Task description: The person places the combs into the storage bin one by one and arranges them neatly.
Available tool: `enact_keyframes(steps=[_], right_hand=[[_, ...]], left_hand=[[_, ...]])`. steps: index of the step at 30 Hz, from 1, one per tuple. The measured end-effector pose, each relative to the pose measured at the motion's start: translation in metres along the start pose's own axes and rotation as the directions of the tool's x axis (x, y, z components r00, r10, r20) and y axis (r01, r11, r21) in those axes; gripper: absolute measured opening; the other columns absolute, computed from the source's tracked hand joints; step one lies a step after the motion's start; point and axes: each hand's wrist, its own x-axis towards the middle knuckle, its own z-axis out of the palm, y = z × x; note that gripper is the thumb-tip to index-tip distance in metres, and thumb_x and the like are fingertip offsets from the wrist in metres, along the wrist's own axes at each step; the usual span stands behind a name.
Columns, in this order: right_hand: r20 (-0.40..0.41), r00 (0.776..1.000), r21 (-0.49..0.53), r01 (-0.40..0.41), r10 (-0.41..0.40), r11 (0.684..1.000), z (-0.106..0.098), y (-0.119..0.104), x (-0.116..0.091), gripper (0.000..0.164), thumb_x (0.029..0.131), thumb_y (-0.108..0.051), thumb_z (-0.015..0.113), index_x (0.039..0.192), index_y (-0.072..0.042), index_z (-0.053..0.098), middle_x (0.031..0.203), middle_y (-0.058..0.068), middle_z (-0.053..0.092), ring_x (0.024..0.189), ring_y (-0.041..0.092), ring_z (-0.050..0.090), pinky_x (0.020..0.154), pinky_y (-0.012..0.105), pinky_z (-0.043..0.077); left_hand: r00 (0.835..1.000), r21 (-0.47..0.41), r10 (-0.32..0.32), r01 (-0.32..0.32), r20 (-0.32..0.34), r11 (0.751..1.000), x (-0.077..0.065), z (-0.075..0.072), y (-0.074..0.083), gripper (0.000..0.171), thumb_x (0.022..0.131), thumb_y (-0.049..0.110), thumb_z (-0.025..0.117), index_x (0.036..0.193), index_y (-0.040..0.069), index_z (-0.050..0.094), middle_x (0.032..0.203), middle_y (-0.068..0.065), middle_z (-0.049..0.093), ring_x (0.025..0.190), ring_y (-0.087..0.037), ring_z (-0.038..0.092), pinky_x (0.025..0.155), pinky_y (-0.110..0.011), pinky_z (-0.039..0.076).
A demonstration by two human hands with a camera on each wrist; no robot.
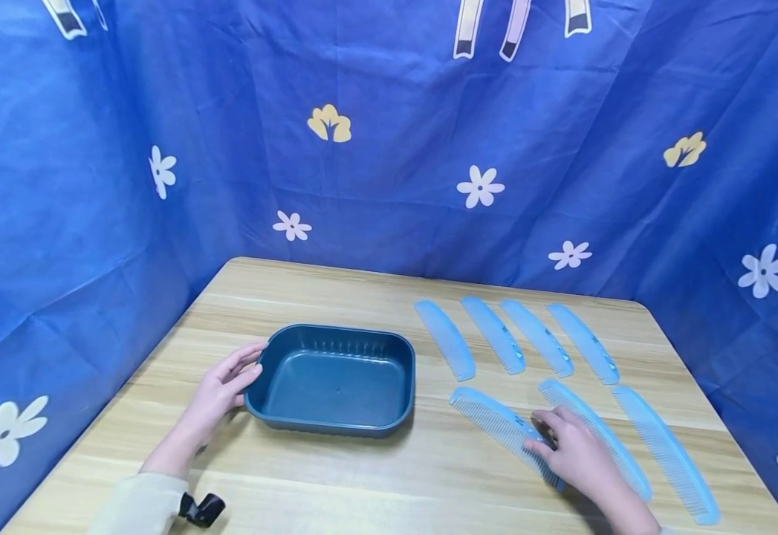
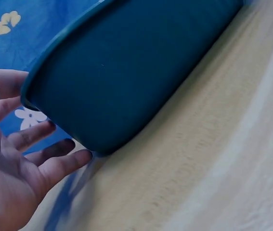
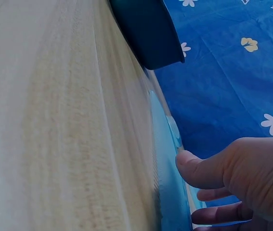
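Observation:
A dark teal basin (image 1: 335, 383) stands on the table, with nothing inside it. At its left end my left hand (image 1: 231, 379) touches the rim, fingers spread along the outer wall in the left wrist view. Several light blue combs lie flat on the right. Over the right end of the nearest slanted comb (image 1: 496, 420) is my right hand (image 1: 579, 449), thumb and fingers apart. In the right wrist view the thumb tip overlaps the edge of this comb (image 3: 170, 183). Part of the comb is hidden under the hand.
Behind lies a row of combs, from the leftmost comb (image 1: 447, 342) to the rightmost comb (image 1: 584, 343). Two more combs, a middle comb (image 1: 599, 431) and an outer comb (image 1: 666, 453), flank my right hand. A blue patterned curtain (image 1: 389, 163) encloses the wooden table (image 1: 335, 475).

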Motion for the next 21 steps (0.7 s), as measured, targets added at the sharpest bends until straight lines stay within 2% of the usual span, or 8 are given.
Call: enact_keyframes(steps=[4,8,16,21], right_hand=[[0.013,1.0,-0.001,-0.006,0.006,1.0,0.0019,0.0009,-0.0001,0.054,0.072,-0.042,0.076,0.113,-0.009,0.065,0.084,-0.006,0.053,0.072,0.01,0.048,0.058,0.029,0.043],[0.029,0.999,-0.005,-0.013,0.013,1.0,0.0034,0.0019,0.0,0.054,0.072,-0.043,0.076,0.113,-0.01,0.066,0.083,-0.007,0.051,0.069,0.01,0.043,0.056,0.027,0.039],[0.052,0.999,0.008,-0.011,0.01,1.0,0.0056,0.0007,0.0013,0.048,0.073,-0.039,0.077,0.111,-0.013,0.067,0.092,-0.006,0.057,0.083,0.012,0.054,0.067,0.035,0.048],[0.068,0.998,0.007,-0.018,0.017,1.0,0.0057,-0.0022,0.0035,0.045,0.073,-0.035,0.077,0.111,-0.013,0.067,0.089,-0.007,0.055,0.078,0.01,0.05,0.065,0.032,0.046]], left_hand=[[0.999,0.044,-0.037,0.037,-0.004,0.998,0.0013,0.0018,-0.0013,0.05,0.096,0.031,0.052,0.141,0.014,0.04,0.143,-0.014,0.033,0.109,-0.002,0.046,0.071,-0.031,0.054],[0.999,0.042,-0.041,0.041,0.003,0.998,0.0017,0.0012,-0.0023,0.048,0.096,0.029,0.053,0.14,0.013,0.042,0.14,-0.01,0.036,0.105,-0.005,0.051,0.069,-0.032,0.054],[0.999,-0.041,0.003,-0.001,0.04,0.999,0.0006,-0.0022,-0.0061,0.046,0.096,0.024,0.052,0.138,0.008,0.042,0.13,0.006,0.043,0.103,-0.007,0.054,0.07,-0.034,0.055],[0.999,-0.062,0.021,-0.018,0.048,0.998,0.0015,-0.0043,-0.0091,0.045,0.097,0.022,0.051,0.138,0.007,0.042,0.128,0.008,0.045,0.104,-0.007,0.054,0.069,-0.034,0.055]])
